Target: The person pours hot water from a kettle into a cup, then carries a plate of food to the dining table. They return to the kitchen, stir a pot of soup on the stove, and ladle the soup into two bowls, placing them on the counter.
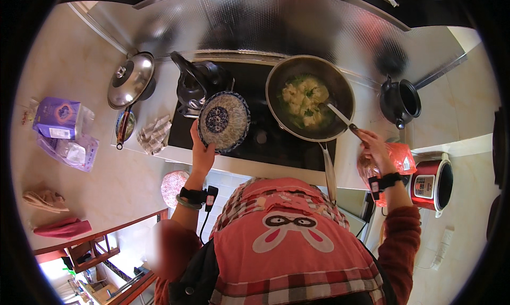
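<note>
My left hand [202, 149] grips the near edge of a blue-and-white patterned bowl [224, 122] over the left part of the black cooktop [261, 155]. The bowl shows a round floral medallion at its middle. My right hand [372, 145] is closed on the dark handle of a metal spatula or ladle [338, 114]. The utensil's lower end dips into a deep wok [348, 86] and is hidden in the food. Pale chunks with green leaves in broth [305, 100] fill the wok's bottom. The wok's long handle points towards my apron.
A black kettle [192, 88] stands behind the bowl. Further left are a lidded pan [133, 80], a striped cloth [154, 134] and a small bowl [129, 126]. To the right are a black clay pot [399, 102], a red plastic bag [399, 157] and a red rice cooker [426, 185].
</note>
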A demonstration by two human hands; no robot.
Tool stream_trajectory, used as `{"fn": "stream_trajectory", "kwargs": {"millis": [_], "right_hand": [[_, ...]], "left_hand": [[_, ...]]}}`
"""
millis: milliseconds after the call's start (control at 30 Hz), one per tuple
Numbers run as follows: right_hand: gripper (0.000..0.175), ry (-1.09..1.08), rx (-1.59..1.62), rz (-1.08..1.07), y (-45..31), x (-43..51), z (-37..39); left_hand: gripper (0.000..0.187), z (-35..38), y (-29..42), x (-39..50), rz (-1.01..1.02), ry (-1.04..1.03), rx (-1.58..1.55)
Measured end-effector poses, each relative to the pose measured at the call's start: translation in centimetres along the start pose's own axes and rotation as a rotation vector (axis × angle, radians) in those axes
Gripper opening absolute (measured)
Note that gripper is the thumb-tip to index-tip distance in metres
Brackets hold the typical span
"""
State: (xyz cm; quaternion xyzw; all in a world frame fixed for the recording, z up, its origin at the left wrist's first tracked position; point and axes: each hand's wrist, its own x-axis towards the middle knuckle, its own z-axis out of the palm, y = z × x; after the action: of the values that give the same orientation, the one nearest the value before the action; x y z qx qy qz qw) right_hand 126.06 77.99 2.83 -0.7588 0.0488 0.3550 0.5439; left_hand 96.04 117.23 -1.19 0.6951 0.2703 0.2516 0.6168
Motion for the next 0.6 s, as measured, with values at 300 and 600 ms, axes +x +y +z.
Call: {"fn": "stream_trajectory", "kwargs": {"millis": [300,600], "right_hand": [[0.026,-0.123,0.347,-0.043,3.4,2.1,6.3],[0.029,-0.133,0.324,-0.048,1.9,0.7,6.5]], "left_hand": [[0.074,0.5,2.3,0.2,-0.209,-0.061,-0.245],[0.066,1.6,3.9,1.1,-0.272,-0.139,-0.394]]}}
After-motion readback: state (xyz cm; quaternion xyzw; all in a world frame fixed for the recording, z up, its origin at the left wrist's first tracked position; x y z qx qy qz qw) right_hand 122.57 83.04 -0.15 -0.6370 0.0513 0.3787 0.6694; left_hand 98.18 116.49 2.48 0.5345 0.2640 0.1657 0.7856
